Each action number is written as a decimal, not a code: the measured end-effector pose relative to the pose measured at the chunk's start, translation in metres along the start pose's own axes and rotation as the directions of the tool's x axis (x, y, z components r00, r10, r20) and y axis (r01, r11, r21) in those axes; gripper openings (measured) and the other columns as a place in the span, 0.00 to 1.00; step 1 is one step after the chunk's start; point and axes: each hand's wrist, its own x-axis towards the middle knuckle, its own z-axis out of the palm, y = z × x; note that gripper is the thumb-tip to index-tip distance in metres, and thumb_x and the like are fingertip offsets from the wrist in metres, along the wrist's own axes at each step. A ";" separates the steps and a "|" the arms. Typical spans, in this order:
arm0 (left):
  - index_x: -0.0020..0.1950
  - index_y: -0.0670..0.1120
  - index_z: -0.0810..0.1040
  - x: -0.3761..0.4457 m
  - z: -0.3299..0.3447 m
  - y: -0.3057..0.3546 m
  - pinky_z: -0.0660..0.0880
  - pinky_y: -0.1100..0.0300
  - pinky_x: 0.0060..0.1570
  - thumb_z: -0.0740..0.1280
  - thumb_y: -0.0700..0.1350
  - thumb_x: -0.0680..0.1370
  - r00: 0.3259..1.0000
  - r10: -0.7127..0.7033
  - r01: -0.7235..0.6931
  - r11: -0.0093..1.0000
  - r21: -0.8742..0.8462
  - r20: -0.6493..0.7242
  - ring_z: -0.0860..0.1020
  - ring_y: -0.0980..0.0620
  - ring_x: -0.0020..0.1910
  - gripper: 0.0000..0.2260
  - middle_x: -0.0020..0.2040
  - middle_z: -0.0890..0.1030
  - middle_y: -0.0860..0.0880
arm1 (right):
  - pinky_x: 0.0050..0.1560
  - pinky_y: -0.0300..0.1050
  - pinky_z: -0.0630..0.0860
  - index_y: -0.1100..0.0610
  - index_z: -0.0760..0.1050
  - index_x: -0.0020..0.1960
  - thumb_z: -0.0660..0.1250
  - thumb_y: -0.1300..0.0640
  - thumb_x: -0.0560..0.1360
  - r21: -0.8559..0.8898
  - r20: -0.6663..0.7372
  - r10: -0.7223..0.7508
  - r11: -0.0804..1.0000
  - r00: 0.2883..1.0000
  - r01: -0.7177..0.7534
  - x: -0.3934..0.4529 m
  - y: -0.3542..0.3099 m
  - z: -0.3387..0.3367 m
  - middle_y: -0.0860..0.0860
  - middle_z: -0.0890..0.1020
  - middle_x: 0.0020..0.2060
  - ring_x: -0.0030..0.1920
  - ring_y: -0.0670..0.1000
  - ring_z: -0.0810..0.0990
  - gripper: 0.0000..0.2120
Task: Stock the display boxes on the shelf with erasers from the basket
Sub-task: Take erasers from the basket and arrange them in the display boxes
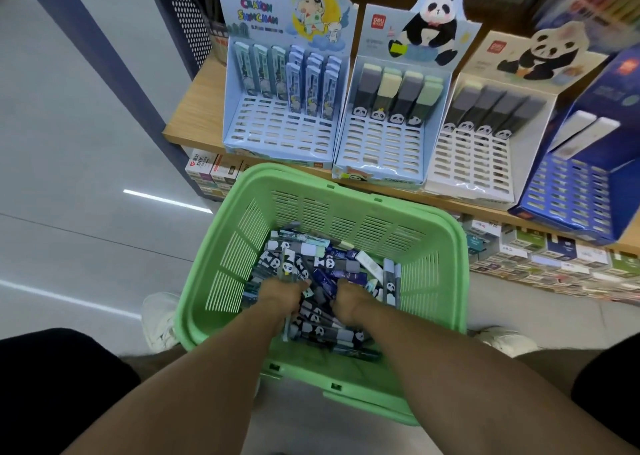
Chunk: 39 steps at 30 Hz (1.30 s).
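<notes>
Two hands are plunged into a green basket (429, 243) that is seen on the floor in front of a wooden shelf (194, 108). The left hand (282, 295) and the right hand (348, 302) are sunk side by side into the heap of erasers (329, 267), most of them wrapped in panda-printed sleeves; the fingers are curled down among the pieces, but whether the grip of either hand is closed on an eraser cannot be told, since the fingertips are hidden. Four display boxes are lined up on the shelf. At the left, a pale blue cartoon box (284, 74) is part-filled at its back rows. Just beside it, a panda box (391, 108) is stocked with one back row of grey, yellow and green erasers. Next to that, a white panda box (485, 125) is filled with a single row of grey erasers. At the far right, a dark blue box (588, 177) is seen with two white erasers at its back. Small packets are stacked on a lower shelf (554, 257) behind the basket.
</notes>
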 end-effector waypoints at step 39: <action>0.48 0.43 0.77 -0.189 0.162 0.181 0.69 0.63 0.23 0.70 0.44 0.77 0.806 0.352 -0.319 0.936 -0.151 0.476 0.74 0.50 0.30 0.05 0.39 0.78 0.44 | 0.43 0.45 0.69 0.57 0.82 0.47 0.72 0.57 0.78 0.357 -0.818 0.213 0.916 0.535 0.182 -0.236 0.166 -0.331 0.55 0.80 0.43 0.42 0.54 0.75 0.04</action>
